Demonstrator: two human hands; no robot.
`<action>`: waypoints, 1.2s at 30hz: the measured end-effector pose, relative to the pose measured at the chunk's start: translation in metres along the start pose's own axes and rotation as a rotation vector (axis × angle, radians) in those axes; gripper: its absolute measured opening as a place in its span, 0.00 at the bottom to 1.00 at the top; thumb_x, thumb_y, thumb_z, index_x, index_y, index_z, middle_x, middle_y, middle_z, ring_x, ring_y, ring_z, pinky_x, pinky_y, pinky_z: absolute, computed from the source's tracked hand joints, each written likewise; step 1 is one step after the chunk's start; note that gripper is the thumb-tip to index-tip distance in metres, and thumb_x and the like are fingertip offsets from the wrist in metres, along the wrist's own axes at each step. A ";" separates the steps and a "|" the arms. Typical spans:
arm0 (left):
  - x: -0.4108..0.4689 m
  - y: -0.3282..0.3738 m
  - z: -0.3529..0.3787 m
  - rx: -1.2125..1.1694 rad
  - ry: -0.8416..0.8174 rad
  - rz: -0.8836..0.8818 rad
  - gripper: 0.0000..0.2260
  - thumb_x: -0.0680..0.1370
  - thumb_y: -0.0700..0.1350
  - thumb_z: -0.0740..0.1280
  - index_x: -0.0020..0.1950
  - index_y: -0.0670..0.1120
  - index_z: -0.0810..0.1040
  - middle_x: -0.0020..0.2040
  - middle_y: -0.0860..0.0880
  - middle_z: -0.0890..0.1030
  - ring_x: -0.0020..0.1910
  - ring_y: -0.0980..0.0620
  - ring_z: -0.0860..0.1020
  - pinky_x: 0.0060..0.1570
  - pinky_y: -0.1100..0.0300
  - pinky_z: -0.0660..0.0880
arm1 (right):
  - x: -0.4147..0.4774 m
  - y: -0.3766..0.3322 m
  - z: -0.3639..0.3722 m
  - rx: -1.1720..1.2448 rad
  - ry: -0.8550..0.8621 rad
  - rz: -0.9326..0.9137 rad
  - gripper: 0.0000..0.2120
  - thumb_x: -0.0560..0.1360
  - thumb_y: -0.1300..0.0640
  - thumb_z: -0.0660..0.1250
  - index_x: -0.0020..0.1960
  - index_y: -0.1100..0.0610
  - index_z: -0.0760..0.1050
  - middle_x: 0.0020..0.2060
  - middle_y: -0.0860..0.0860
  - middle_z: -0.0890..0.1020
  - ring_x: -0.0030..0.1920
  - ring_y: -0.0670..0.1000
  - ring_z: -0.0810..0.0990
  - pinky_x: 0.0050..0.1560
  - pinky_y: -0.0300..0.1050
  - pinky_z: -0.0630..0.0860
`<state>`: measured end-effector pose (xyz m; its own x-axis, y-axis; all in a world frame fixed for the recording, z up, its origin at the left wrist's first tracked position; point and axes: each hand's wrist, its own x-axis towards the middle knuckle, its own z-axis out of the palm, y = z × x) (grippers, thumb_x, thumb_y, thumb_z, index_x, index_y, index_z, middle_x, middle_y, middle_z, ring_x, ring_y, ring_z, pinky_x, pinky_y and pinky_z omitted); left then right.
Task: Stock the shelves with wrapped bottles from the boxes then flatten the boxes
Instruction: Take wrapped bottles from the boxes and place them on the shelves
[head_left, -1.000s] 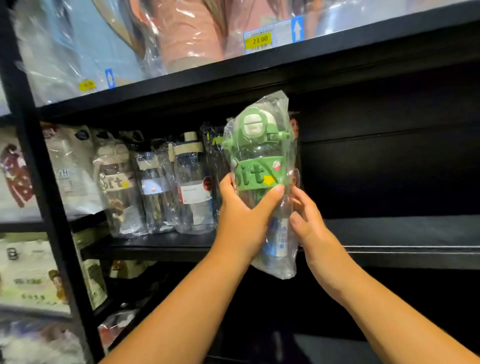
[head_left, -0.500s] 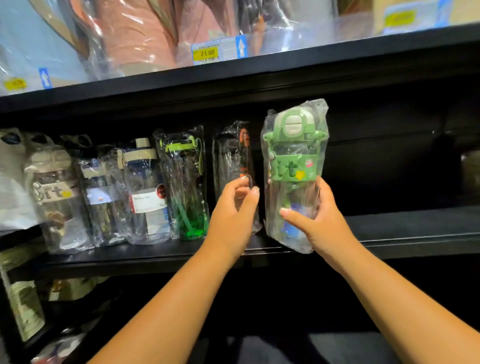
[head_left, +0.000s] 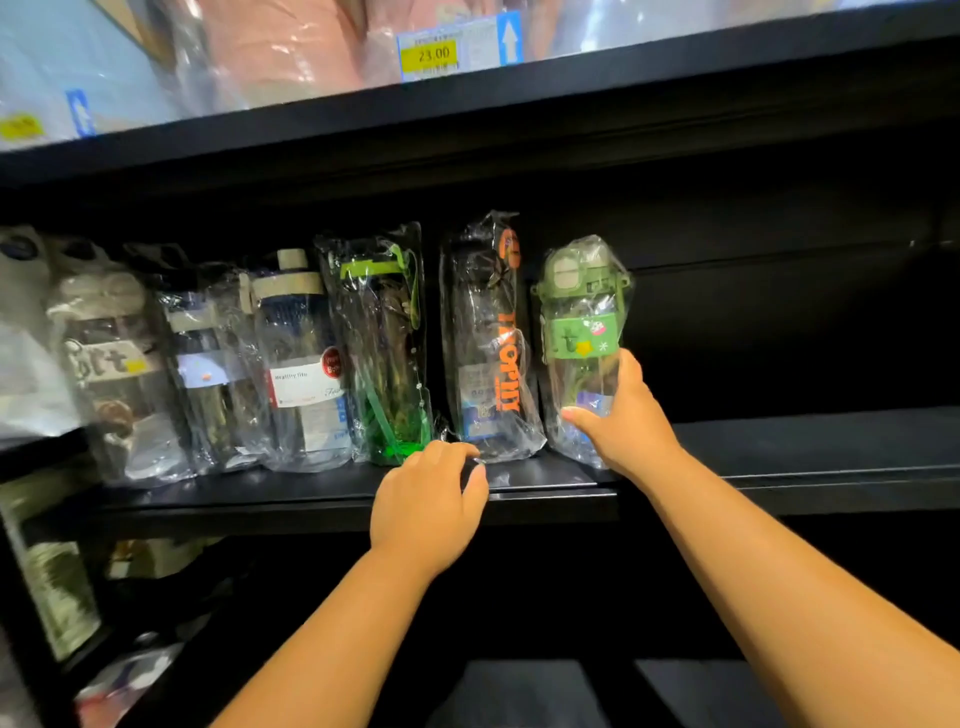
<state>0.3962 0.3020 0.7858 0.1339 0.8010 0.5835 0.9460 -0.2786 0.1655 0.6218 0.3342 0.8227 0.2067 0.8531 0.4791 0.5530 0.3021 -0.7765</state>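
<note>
Clear wrap creased under the right hand (head_left: 626, 421), which gripped the green bottle (head_left: 582, 312) low at the row's right end. The left hand (head_left: 426, 504) rested loosely curled, empty, at the shelf (head_left: 779, 441) lip. Released tilted, the green bottle might topple the orange-lettered bottle (head_left: 488, 353) just beside.

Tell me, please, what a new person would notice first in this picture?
The green wrapped bottle stands out: the right hand grips its lower part at the right end of the row on the black shelf. The left hand is by the shelf's front edge, below an orange-lettered bottle. Above, a yellow price tag reads 23.00.
</note>
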 end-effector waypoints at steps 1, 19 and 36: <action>0.000 0.001 0.001 0.021 0.011 0.010 0.16 0.83 0.57 0.55 0.67 0.55 0.74 0.61 0.56 0.78 0.59 0.51 0.76 0.53 0.53 0.72 | 0.003 0.001 0.002 -0.026 -0.003 0.017 0.38 0.73 0.50 0.75 0.74 0.49 0.56 0.67 0.53 0.73 0.60 0.55 0.75 0.53 0.46 0.70; -0.087 -0.034 0.043 0.015 0.213 0.182 0.26 0.80 0.57 0.56 0.77 0.47 0.64 0.79 0.47 0.62 0.79 0.45 0.58 0.76 0.44 0.51 | -0.141 0.033 0.056 -0.617 0.230 -0.310 0.35 0.78 0.35 0.52 0.77 0.56 0.61 0.78 0.58 0.58 0.78 0.63 0.50 0.75 0.63 0.43; -0.455 -0.220 0.155 -0.070 -0.582 -0.338 0.30 0.76 0.57 0.56 0.75 0.42 0.64 0.73 0.37 0.70 0.73 0.36 0.69 0.69 0.38 0.68 | -0.444 0.151 0.325 -0.787 -0.840 -0.005 0.35 0.75 0.38 0.62 0.77 0.52 0.61 0.73 0.60 0.66 0.72 0.64 0.65 0.70 0.68 0.59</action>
<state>0.1727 0.0807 0.3607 -0.0098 0.9995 -0.0294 0.9450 0.0189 0.3264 0.3508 0.1393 0.3599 -0.2368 0.9562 -0.1723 0.9641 0.2093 -0.1633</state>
